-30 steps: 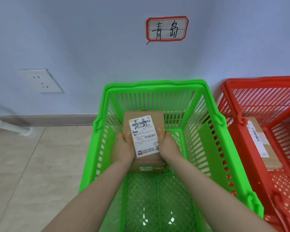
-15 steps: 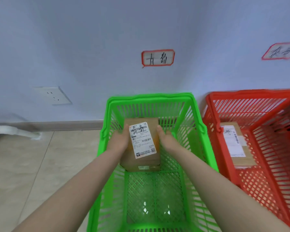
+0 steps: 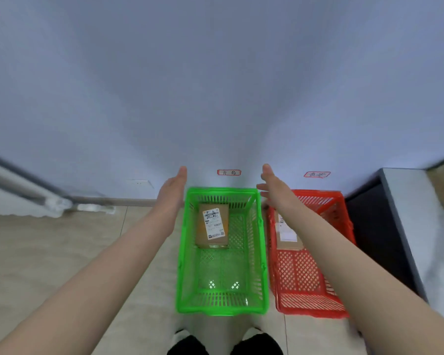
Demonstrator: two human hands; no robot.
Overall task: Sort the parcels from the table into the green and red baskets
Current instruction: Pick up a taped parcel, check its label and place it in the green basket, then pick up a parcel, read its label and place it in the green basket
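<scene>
Light is soft and even, shadows faint. Wide-angle distortion bends the frame edges, and both side margins are blurred.

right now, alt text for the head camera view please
The left hand and right hand are held out, open and empty, above two floor baskets. A labelled parcel lies in the green basket, a second parcel in the red basket.

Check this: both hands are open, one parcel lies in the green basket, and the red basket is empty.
Wrong on the red basket: the head view shows a parcel lying in it, towards its far end. The rest holds.
</scene>
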